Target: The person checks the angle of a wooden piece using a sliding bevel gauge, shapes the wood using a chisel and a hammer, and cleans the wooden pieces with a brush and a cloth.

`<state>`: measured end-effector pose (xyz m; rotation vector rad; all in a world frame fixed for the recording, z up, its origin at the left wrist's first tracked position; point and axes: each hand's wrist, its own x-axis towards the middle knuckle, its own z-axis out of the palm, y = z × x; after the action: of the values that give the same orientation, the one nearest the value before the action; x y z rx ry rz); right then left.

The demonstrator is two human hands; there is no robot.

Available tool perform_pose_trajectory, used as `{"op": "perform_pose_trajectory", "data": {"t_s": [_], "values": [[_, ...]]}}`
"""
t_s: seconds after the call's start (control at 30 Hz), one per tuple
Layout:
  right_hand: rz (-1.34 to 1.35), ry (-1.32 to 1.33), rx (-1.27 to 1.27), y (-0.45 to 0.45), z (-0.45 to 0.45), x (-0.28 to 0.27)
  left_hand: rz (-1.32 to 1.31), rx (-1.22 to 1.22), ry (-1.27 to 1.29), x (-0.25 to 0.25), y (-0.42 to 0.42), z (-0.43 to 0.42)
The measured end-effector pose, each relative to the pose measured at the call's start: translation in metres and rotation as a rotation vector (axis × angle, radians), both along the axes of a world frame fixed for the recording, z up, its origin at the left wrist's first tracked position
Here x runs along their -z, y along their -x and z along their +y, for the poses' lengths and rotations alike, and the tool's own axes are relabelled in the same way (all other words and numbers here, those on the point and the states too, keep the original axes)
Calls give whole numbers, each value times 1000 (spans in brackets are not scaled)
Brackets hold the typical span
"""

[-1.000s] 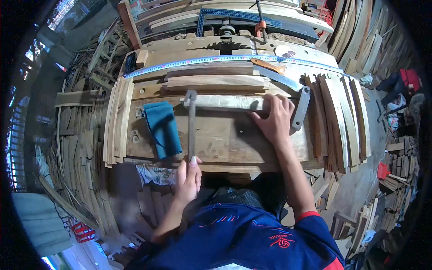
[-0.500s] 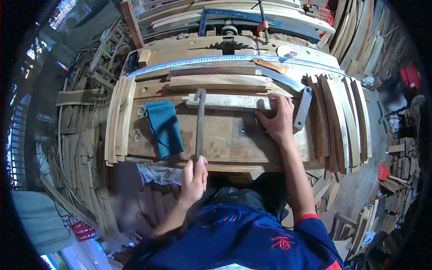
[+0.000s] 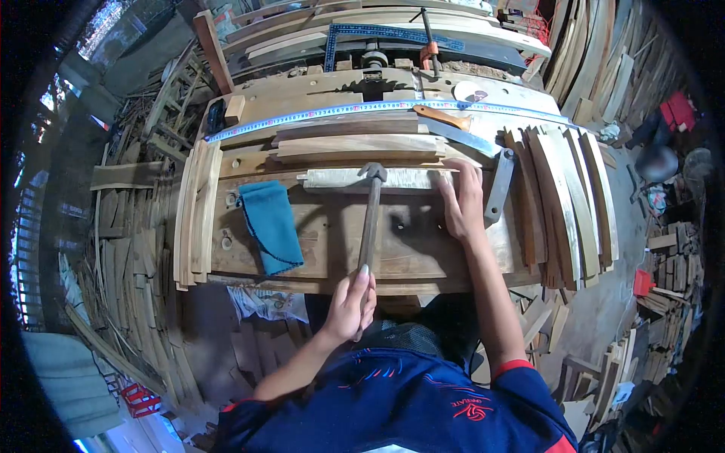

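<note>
My left hand (image 3: 349,306) is closed around the wooden handle of a hammer (image 3: 370,219). The hammer's head is over the pale, rough-faced wooden strip (image 3: 332,180); whether it touches cannot be made out. Over the strip's right end, my right hand (image 3: 464,200) grips with thumb in front and fingers on top and behind. A folded teal cloth (image 3: 270,226) lies left of the hammer. Just beyond the strip are stacked wooden boards (image 3: 359,146). Right of my right hand lies a flat metal bar with holes (image 3: 500,185).
A handsaw (image 3: 445,117) and a blue-white measuring tape (image 3: 340,109) lie across the workbench (image 3: 332,260). Wooden slats stand in bundles at its left (image 3: 198,215) and right (image 3: 566,200) ends. Behind are a blue square (image 3: 393,32) and a clamp (image 3: 430,53). Another person (image 3: 678,112) is far right.
The hammer has moved right along the strip, its head now near the middle, and my left hand has shifted right with it. My right hand stays at the strip's right end. The view has shifted slightly.
</note>
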<state>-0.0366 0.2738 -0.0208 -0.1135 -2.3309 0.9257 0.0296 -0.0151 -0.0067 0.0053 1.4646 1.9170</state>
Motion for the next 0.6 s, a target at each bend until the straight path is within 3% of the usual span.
{"op": "perform_pose_trajectory", "data": {"t_s": [0.1,0.2,0.33,0.53,0.6], "values": [[65,-52,114,4,-1,1,85,-3,101,-12,0,5],[-16,-5,143,6,4,7,168,-1,18,-6,-3,9],[26,-10,102,8,3,9,19,12,41,-10,-2,26],[45,99,102,6,3,6,251,17,47,-6,-9,32],[51,94,114,7,4,7,111,74,71,-4,-4,36]]}}
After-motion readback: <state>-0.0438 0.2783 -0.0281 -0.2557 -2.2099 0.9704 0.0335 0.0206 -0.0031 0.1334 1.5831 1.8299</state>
